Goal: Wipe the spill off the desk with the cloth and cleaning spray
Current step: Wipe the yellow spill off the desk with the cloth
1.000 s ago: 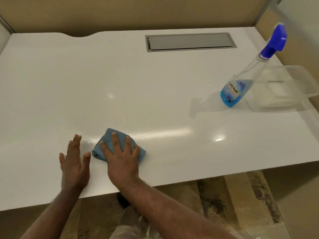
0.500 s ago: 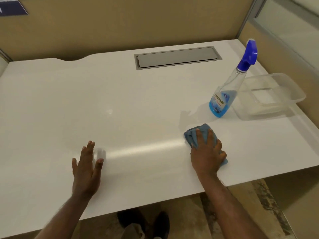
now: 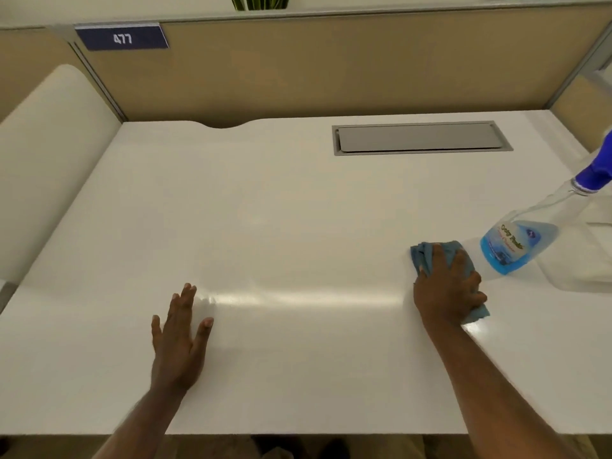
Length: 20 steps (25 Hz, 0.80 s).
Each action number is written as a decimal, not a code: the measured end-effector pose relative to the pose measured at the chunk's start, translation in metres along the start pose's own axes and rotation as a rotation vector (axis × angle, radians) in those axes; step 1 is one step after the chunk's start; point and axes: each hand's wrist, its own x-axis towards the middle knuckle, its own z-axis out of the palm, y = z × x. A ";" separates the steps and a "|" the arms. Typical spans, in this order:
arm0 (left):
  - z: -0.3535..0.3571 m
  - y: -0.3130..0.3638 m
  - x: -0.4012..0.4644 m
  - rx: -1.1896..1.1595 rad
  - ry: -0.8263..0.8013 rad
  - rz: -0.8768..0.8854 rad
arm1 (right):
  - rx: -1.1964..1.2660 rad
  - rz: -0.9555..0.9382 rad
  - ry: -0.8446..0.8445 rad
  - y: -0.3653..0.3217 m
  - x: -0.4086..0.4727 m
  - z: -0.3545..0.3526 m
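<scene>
My right hand [image 3: 445, 288] presses flat on a folded blue cloth [image 3: 427, 255] on the white desk [image 3: 281, 210], at the right side. The cloth sits just left of the base of the cleaning spray bottle [image 3: 516, 246], a clear bottle with blue liquid and a blue trigger head, standing upright. My left hand [image 3: 180, 336] lies flat on the desk near the front, fingers spread, holding nothing. A shiny wet streak [image 3: 298, 298] runs across the desk between my two hands. I see no distinct spill.
A clear plastic tray [image 3: 583, 279] stands at the right edge behind the bottle. A grey cable hatch [image 3: 420, 138] is set into the back of the desk. Beige partition walls enclose the back and sides; a sign reads 477 [image 3: 122, 38].
My right hand slid the cloth from the front left, beside my left hand, across the desk to the right, up to the bottle. My view has tilted up and leftward.
</scene>
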 end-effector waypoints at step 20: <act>-0.045 -0.039 0.068 -0.147 0.141 -0.003 | 0.139 -1.111 -0.322 -0.227 -0.209 0.024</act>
